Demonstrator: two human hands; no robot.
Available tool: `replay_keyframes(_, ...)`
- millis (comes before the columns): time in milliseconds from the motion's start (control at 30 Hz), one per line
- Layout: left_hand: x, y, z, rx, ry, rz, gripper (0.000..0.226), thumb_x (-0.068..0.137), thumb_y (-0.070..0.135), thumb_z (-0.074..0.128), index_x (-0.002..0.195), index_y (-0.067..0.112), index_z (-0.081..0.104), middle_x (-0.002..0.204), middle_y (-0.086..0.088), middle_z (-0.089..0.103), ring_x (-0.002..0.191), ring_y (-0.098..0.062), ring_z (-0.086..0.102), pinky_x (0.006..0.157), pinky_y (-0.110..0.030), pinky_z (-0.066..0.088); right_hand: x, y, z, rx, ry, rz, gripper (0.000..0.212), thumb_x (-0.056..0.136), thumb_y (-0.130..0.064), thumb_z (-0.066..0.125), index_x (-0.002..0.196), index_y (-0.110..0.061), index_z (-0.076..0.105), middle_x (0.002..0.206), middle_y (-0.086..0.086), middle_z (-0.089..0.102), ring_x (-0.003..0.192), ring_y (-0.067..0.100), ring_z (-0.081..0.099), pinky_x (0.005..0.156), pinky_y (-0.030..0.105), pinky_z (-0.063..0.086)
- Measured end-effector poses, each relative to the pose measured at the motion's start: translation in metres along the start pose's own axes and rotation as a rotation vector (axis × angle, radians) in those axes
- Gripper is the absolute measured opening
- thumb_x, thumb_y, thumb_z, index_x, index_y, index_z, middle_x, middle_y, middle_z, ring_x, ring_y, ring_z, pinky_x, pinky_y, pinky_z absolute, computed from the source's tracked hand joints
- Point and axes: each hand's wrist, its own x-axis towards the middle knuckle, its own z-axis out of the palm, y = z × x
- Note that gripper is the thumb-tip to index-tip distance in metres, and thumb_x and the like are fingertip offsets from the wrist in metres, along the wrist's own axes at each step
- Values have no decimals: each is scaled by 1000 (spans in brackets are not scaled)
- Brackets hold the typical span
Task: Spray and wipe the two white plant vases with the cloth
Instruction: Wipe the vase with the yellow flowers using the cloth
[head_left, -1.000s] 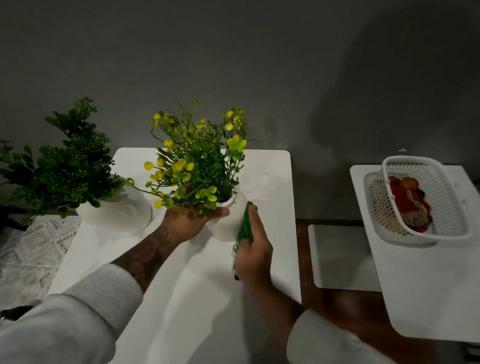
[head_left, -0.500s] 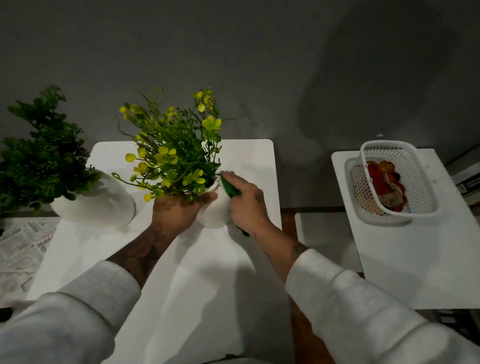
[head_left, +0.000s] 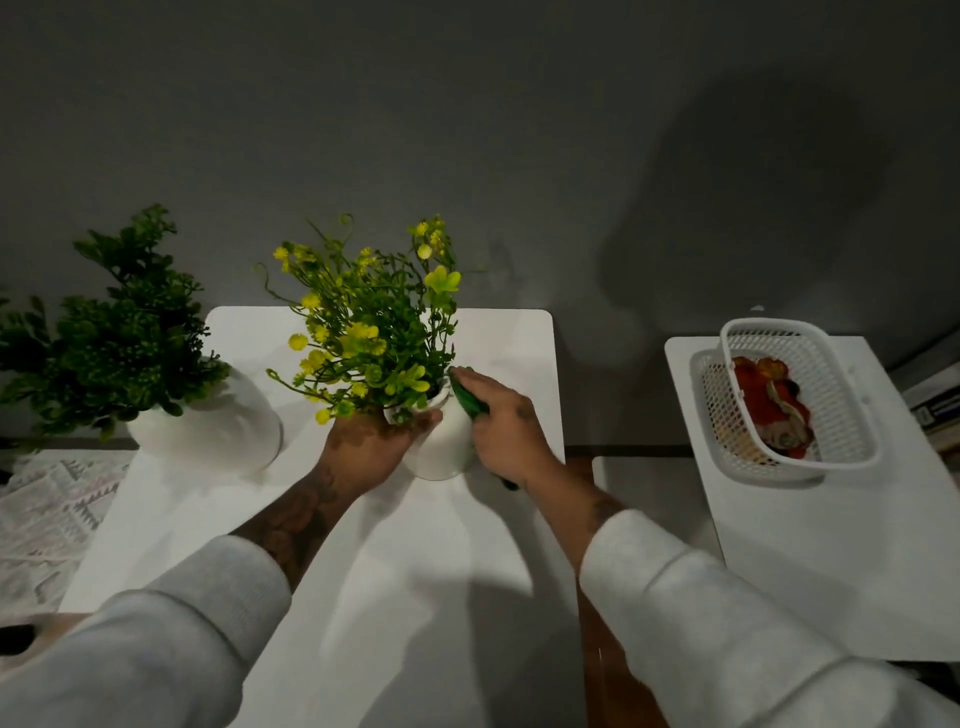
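1. While the white table (head_left: 415, 571) carries both vases, the coming move is a wipe on the flowered vase (head_left: 441, 452), which stands mid-table, upright, long axis vertical, straight ahead of both arms.
2. Leafy vase (head_left: 218, 431) sits well left of the flowered vase, at the table's left edge, untouched by either hand. Left arm is the nearer one to it.
3. Side table (head_left: 831, 571) with a white basket (head_left: 800, 326) lies well right of the flowered vase. Its red contents are hard to make out.
4. Left hand (head_left: 369, 447) grips the flowered vase at the neck from its left, fingers curled under the foliage.
5. Right hand (head_left: 506, 431) lies against the vase's right shoulder, fingers fairly straight, pressing the cloth onto it. Thumb is hidden.
6. Green cloth (head_left: 467, 397) is sandwiched between right hand and vase, mostly covered, with a dark tail poking out near the wrist.
7. Hidden: the vase's far side and rim under the stems. No spray bottle is in view. A dark object at the frame's lower left is cut off and can't be identified.
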Motion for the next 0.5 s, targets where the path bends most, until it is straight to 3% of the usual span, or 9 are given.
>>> replay_keyframes(100,3,3,-8,137,-43,-26,57,81,48,69,133,30,54,143,3,50,134,-18,41,113,-32,30,11,-5,-4,-73,-51,12,66,79,16,41,137,-13,54,146,8,49,136,18,42,116,29,29)
replay_keyframes(200,0,7,-13,168,-74,-29,57,84,45,66,136,25,51,145,1,47,135,-19,39,112,-28,28,-9,-5,7,-83,22,-41,68,79,20,39,138,-11,52,149,7,44,141,15,34,119,24,21)
replay_keyframes(333,-6,4,-15,251,-134,-50,58,89,52,56,129,10,56,131,-12,58,123,-28,52,104,-37,37,-42,3,19,-123,90,-132,65,83,20,43,141,-9,48,151,3,40,143,12,28,119,19,16)
replay_keyframes(433,-5,1,-15,230,-138,-53,58,89,52,55,126,9,58,130,-13,59,123,-30,51,104,-38,36,-53,4,25,-164,80,-144,67,83,19,42,143,-11,44,153,-3,35,144,8,22,114,8,8)
replay_keyframes(500,-6,2,-15,222,-109,-28,56,89,51,57,125,9,59,129,-13,59,123,-32,51,105,-40,35,-47,2,23,-146,83,-135,67,83,19,42,143,-11,44,153,-1,35,144,10,24,115,10,10)
